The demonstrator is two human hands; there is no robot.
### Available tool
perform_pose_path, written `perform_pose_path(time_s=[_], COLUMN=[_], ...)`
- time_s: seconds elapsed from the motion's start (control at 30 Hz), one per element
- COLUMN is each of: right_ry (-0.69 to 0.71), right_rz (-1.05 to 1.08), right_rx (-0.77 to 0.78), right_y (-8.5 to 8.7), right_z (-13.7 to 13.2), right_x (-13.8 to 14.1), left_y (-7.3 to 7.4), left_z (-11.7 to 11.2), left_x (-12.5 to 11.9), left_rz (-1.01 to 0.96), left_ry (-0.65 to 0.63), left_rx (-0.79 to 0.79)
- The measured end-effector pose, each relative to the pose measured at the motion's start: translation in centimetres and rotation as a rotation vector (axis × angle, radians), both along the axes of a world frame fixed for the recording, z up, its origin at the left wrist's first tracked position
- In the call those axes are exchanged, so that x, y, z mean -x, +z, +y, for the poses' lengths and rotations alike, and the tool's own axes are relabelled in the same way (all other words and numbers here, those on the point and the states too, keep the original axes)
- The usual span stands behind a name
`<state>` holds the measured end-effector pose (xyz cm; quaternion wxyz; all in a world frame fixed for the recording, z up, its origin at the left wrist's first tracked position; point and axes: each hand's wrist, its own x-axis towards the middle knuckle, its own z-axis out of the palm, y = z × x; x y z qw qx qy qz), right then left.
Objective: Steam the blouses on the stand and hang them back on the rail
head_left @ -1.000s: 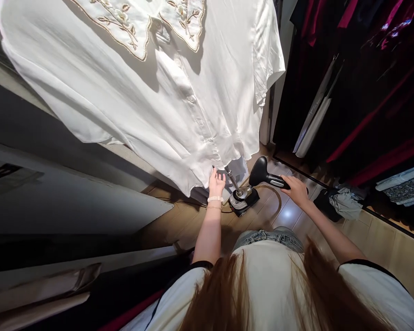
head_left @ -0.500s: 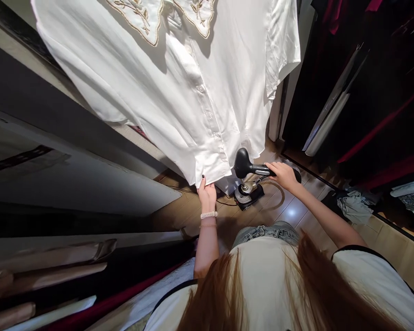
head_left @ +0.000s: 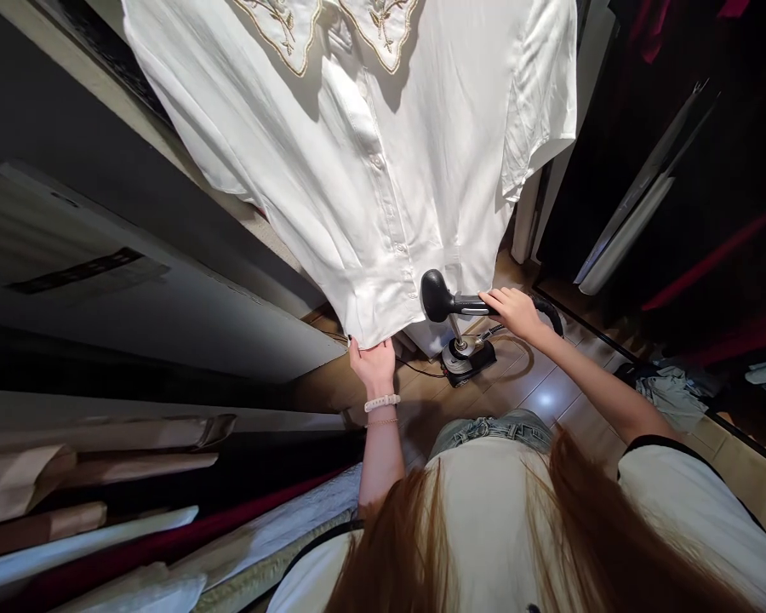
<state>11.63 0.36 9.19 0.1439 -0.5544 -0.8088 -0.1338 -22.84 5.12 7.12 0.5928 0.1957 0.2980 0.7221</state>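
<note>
A white button-up blouse (head_left: 383, 153) with an embroidered collar hangs in front of me. My left hand (head_left: 371, 364) pinches its bottom hem and pulls it taut. My right hand (head_left: 516, 312) is wrapped round the handle of a black garment steamer head (head_left: 435, 295), whose face rests against the blouse's lower front near the button row. The steamer's base unit (head_left: 465, 358) and pole stand on the wooden floor just below.
Dark and red garments (head_left: 689, 170) hang on a rack to the right. Crumpled clothes (head_left: 667, 396) lie on the floor at right. Grey panels and rolled fabric or paper (head_left: 102, 477) run along the left. The steamer hose curls on the floor.
My left hand shifted left along the hem and took hold of it. My right hand brought the steamer head up and left from near the base onto the blouse.
</note>
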Motion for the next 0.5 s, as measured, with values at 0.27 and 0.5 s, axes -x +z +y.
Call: perform_pose_path(time_s=[0.27, 0.5], right_ry=[0.02, -0.032], right_rz=[-0.005, 0.019], right_rx=[-0.017, -0.044], right_y=[-0.8, -1.3], right_z=[1.9, 2.2], right_x=[1.2, 3.1], left_y=[0.1, 0.4], left_z=[-0.7, -1.8], left_x=[1.9, 2.8], left_rz=[0.013, 0.014], left_ry=[0.023, 0.049], left_rx=[-0.021, -0.029])
